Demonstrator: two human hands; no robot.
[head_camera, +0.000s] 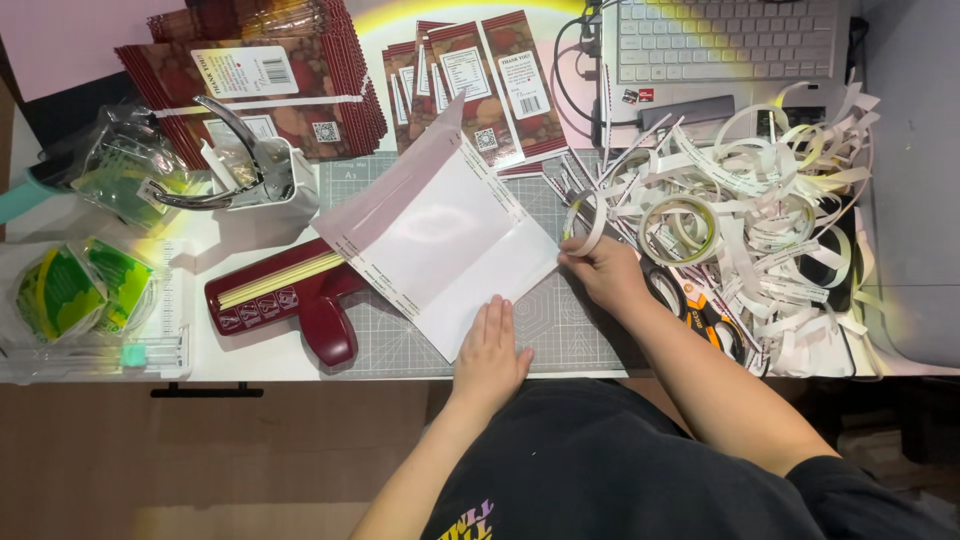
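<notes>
One white sheet (440, 245) lies half-folded: your left hand (490, 350) presses flat, right-hand fingers (580, 258) pinch its corner; finished packets (480, 85) stacked behind.

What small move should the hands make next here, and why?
Probably pull the backing strip off the sheet: the right hand pinches a curling strip at its corner, while the left hand lies flat, pinning the lower edge.

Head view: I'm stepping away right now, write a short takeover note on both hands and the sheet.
Left hand: flat, pressing the white sheet onto the cutting mat.
Right hand: pinching the sheet's right corner.
Sheet: partly folded, left end at the dark red punch.
Done: printed bags stacked at the top, pile of paper strips on the right.
Left: this sheet is not yet finished.
</notes>
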